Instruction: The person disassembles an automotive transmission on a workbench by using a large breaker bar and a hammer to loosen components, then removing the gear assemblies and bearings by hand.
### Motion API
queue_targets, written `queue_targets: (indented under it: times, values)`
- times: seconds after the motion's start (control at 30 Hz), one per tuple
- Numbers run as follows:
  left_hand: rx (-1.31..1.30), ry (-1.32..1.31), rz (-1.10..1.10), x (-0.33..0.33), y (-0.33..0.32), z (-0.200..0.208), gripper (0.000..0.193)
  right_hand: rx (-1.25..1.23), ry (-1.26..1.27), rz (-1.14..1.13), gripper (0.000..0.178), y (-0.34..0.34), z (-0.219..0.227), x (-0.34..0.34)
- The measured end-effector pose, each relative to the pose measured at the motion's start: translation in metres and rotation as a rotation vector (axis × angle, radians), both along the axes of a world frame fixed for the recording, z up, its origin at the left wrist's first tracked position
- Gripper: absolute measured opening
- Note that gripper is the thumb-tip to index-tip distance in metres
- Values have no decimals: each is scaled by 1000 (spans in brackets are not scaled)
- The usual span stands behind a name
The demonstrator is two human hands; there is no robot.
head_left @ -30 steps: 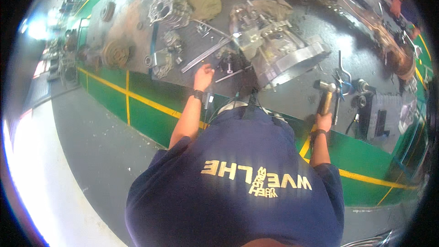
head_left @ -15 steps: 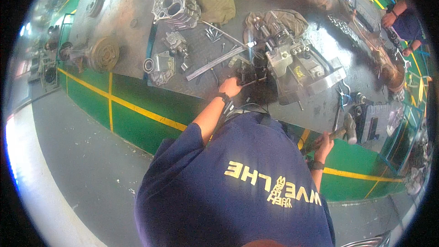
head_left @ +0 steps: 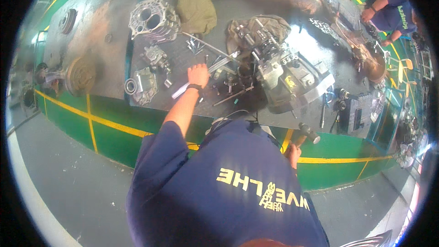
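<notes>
My left hand point(head_left: 198, 75) reaches over the workbench, its fingers curled down over a long flat metal bar point(head_left: 180, 91). One bolt point(head_left: 206, 58) lies just beyond the fingertips. To the right of that hand a thin rod point(head_left: 233, 96) lies near a small dark gear-like part point(head_left: 230, 82). In my right hand point(head_left: 294, 152), low by the bench's front edge, is a hammer point(head_left: 309, 133) with its head raised; my body partly hides this hand. A large metal gearbox housing point(head_left: 302, 82) with shafts and gears point(head_left: 260, 39) stands right of centre.
An aluminium cylinder block point(head_left: 153, 19), a green cloth bag point(head_left: 196, 8), smaller castings point(head_left: 142, 87) and loose bolts point(head_left: 194, 45) occupy the bench's left half. On the right sit a black case point(head_left: 356, 116) and a rusty axle point(head_left: 370, 64). Another person point(head_left: 393, 11) works at the far right.
My left hand has left the thin rod and moved left onto the flat metal bar. My right hand has drawn closer to my body with the hammer. The view has shifted slightly.
</notes>
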State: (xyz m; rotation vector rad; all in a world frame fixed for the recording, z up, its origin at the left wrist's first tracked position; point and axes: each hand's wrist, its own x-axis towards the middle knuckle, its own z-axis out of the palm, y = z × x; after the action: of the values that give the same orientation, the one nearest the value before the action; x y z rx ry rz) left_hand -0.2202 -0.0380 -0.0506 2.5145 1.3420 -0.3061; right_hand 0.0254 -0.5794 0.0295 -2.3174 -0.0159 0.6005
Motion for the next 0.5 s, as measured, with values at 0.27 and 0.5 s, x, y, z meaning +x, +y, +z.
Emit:
queue_targets:
  times: [0.27,0.5]
  values:
    - [-207,-83,-137,-31,-3,-5,28,118,326,-203,27,44,30,16]
    - [-569,-251,134,-67,-17,53,27,177,328,-54,30,65,6,53]
